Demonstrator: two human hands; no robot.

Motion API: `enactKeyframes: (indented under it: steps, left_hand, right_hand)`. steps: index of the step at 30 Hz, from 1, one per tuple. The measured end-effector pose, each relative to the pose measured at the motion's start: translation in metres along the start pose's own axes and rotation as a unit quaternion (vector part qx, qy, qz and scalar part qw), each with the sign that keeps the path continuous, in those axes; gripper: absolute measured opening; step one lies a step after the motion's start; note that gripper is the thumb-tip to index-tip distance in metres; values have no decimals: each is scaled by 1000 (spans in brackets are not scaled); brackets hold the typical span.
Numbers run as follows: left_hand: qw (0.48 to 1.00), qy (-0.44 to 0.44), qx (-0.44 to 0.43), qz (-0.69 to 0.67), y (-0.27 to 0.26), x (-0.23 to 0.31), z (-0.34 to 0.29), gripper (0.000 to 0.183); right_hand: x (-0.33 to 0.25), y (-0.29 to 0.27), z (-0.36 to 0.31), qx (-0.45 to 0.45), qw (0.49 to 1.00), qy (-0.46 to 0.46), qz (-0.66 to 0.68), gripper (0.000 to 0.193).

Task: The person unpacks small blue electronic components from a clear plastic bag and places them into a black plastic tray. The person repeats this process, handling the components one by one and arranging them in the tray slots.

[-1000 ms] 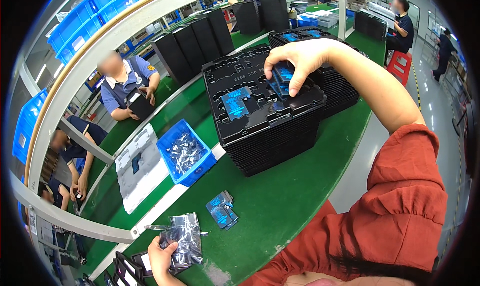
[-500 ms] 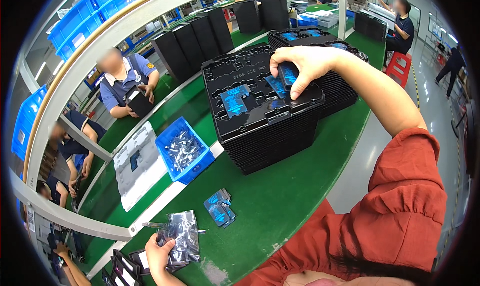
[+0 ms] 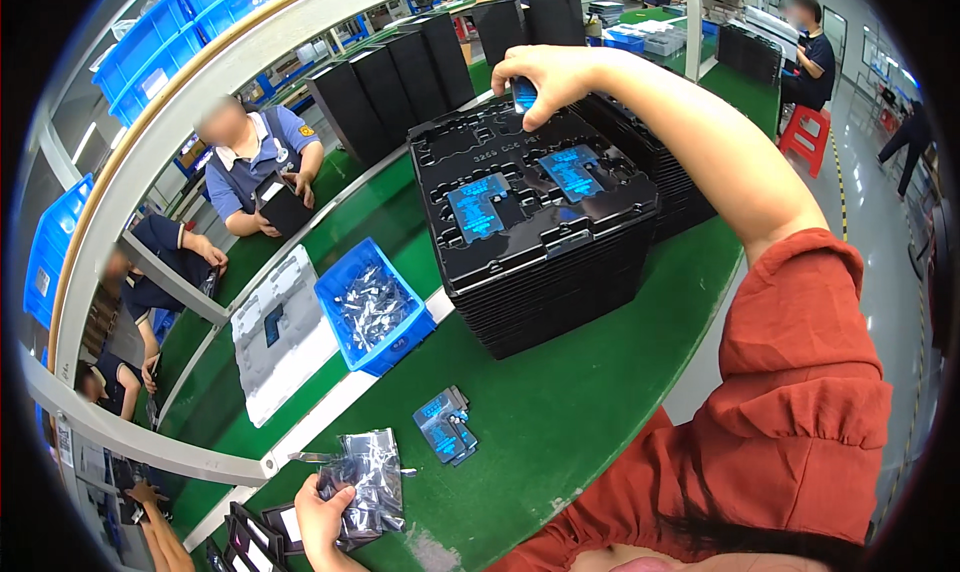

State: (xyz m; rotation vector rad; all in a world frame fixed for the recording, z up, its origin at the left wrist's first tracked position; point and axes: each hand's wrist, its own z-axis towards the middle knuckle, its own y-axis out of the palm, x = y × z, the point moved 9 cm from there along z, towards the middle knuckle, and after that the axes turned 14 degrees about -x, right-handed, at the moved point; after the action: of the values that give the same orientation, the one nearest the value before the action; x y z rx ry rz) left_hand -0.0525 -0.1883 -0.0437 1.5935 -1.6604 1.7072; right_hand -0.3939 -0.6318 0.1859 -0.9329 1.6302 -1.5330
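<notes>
Over the black tray stack (image 3: 540,272), right hand (image 3: 550,72) grip pinching a small blue-faced module (image 3: 523,94) — left hand (image 3: 322,517) clutching silvery bags (image 3: 365,482).

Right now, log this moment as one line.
right hand: holds blue part over tray stack | left hand: grips silver bag | table

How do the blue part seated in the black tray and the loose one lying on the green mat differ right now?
The blue part in the tray sits nested in a moulded pocket atop the stacked black trays; the loose part lies flat on the green mat. The tray part sits high on the stack beside a second seated part; the loose one lies alone, nearer the left hand. Both look like blue-faced dark modules.
</notes>
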Motion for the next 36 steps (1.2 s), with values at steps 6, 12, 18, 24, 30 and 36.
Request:
enactKeyframes:
  steps: [6, 12, 18, 24, 30, 36]
  left_hand:
    - [999, -28, -21, 14, 0, -7, 1, 30]
    - [998, -28, -28, 43, 0, 1, -1, 29]
    - [998, -32, -28, 44, 0, 1, 0, 29]
    - [999, -4, -11, 45, -1, 3, 0, 24]
    - [1000, 11, -13, 2, 1, -5, 7, 23]
    - [1000, 2, -7, 19, -2, -3, 3, 22]
  right_hand:
    - [28, 22, 55, -92, 992, 5, 83, 80]
    - [-27, 14, 86, -125, 990, -55, 30, 85]
    - [-49, 28, 113, -123, 986, -104, 39, 84]
    - [-32, 43, 88, -146, 985, -84, 34, 50]
    - [-39, 24, 58, 21, 986, -155, -57, 48]
    - [-67, 53, 71, -57, 985, -165, -17, 55]
